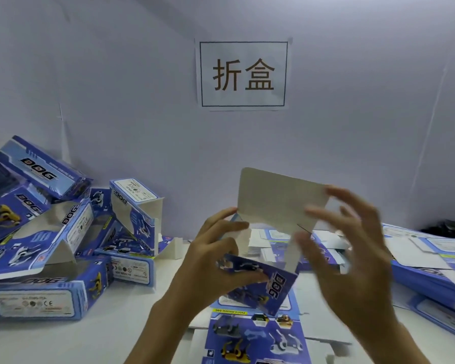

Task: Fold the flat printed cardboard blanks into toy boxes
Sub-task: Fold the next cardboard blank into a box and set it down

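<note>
Flat blank [255,334] is laid at the worktop's near edge. Above it, a half-folded box [260,279] is gripped by the left hand [210,258]; right hand [352,258] is spread, fingers blurred, beside its raised flap [279,200].

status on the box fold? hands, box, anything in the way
Left hand grips half-formed box; right hand open, blurred, by its raised white flap. Flat blank underneath, folded boxes left. Nothing blocking.

A packing workstation: a wall sign [243,74] reading "折盒", with folded boxes [63,240] piled on the table [90,337].
</note>
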